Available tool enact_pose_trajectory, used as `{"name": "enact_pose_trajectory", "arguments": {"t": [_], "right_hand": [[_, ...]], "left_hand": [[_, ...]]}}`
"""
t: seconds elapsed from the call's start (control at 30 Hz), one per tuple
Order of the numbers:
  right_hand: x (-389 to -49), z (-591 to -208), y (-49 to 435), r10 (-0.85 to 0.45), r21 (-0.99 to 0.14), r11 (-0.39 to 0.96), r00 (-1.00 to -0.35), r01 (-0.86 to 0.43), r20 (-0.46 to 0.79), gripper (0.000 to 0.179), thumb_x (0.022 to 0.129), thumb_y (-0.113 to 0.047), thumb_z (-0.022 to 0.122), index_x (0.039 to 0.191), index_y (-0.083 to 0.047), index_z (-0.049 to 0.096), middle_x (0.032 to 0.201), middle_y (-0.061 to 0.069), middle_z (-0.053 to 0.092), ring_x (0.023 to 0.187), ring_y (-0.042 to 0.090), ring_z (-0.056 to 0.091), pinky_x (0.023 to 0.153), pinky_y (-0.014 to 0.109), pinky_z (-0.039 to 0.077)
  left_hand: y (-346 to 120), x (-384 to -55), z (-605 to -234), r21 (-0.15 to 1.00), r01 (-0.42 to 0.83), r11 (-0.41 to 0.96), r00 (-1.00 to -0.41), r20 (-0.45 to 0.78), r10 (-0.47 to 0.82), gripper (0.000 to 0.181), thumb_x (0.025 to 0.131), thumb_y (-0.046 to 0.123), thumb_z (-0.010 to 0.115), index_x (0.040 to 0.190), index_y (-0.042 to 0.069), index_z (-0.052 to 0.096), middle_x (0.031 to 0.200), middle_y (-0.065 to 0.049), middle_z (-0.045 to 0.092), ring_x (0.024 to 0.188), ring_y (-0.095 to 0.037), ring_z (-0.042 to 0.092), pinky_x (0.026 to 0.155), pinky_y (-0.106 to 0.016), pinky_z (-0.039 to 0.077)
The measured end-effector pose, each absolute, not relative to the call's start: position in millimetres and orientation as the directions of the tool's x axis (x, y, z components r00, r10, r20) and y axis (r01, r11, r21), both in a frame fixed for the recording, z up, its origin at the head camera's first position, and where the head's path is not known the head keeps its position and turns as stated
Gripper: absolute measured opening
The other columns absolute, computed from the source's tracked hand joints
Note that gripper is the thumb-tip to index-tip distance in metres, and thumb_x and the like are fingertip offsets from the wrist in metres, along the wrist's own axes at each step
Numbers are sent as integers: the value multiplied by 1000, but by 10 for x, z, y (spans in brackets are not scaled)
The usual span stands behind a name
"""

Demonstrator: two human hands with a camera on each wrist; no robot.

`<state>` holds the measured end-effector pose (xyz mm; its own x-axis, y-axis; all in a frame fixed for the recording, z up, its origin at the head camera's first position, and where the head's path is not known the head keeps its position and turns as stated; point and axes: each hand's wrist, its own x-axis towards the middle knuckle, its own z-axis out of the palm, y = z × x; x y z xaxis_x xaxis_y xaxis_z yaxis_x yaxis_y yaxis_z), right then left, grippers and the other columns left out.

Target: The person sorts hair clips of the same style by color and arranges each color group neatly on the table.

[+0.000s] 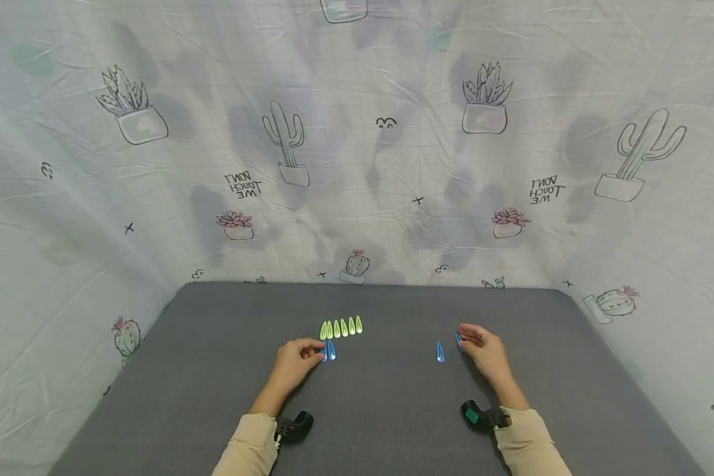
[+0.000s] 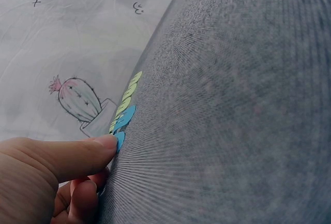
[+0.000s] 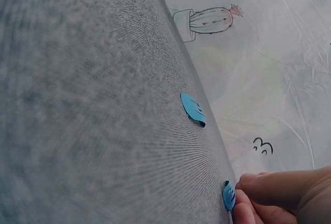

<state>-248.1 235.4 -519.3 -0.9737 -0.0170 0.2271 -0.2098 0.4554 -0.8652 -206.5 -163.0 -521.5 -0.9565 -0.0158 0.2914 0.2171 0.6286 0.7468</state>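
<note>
On the left side of the grey table, my left hand (image 1: 295, 360) pinches a blue snap hair clip (image 2: 120, 141) between thumb and fingers, which partly cover it. Right beside that clip lies a second blue hair clip (image 1: 332, 350). Just behind them is a row of several yellow-green hair clips (image 1: 344, 327), side by side and nearly upright in the head view. Over to the right, my right hand (image 1: 484, 354) has another blue hair clip (image 3: 228, 195) at its thumb and fingertips, close over the tabletop. One more blue hair clip (image 1: 440, 352) lies a little left of it.
A dark grey cloth covers the table (image 1: 387, 410). Behind and on both sides hangs a pale curtain (image 1: 357, 165) printed with cacti, meeting the table's far edge. Each wrist wears a black camera mount, on the left (image 1: 294, 426) and on the right (image 1: 482, 416).
</note>
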Motion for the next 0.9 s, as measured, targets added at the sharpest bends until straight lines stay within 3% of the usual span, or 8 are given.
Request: {"name": "enact_pose_trajectory", "arguments": {"t": [0.13,0.33,0.43,0.73,0.9], "right_hand": [[-2490,-5179,2331,-6,-835,510,-972,-206,236,36,89,-3,63,123,5,58,118,23,63,110,35,60,80,13,48],[-2508,-5152,2304,5,-766,619,-974,-175,226,36,87,-2,65,122,3,60,115,21,64,105,34,62,85,37,52],[-2522,-5132,2297,16,-739,659,-978,-144,206,35,85,-2,66,119,3,61,111,20,66,100,32,63,84,43,51],[-2558,-5047,2290,61,-729,682,-989,-57,134,30,80,-3,69,109,4,67,92,14,69,85,28,64,77,44,49],[-2533,-5021,2294,83,-781,624,-993,-14,84,29,82,-3,67,110,5,66,94,15,69,84,22,62,70,31,47]], "left_hand": [[-1634,-2063,-5210,743,221,631,-954,298,-16,13,77,7,76,90,8,75,66,4,55,58,-6,45,53,-21,38],[-1634,-2062,-5211,744,218,632,-955,295,-19,13,77,8,76,90,9,75,66,4,56,58,-6,45,53,-21,39],[-1632,-2067,-5228,741,216,636,-956,292,-15,13,77,9,76,90,9,75,66,4,56,58,-6,45,53,-21,39],[-1630,-2076,-5244,747,215,629,-957,289,-15,13,77,8,77,90,9,75,65,5,55,58,-7,45,53,-21,39],[-1640,-2083,-5246,747,214,630,-958,286,-13,13,78,9,76,91,9,75,66,4,55,58,-6,45,53,-21,39]]}}
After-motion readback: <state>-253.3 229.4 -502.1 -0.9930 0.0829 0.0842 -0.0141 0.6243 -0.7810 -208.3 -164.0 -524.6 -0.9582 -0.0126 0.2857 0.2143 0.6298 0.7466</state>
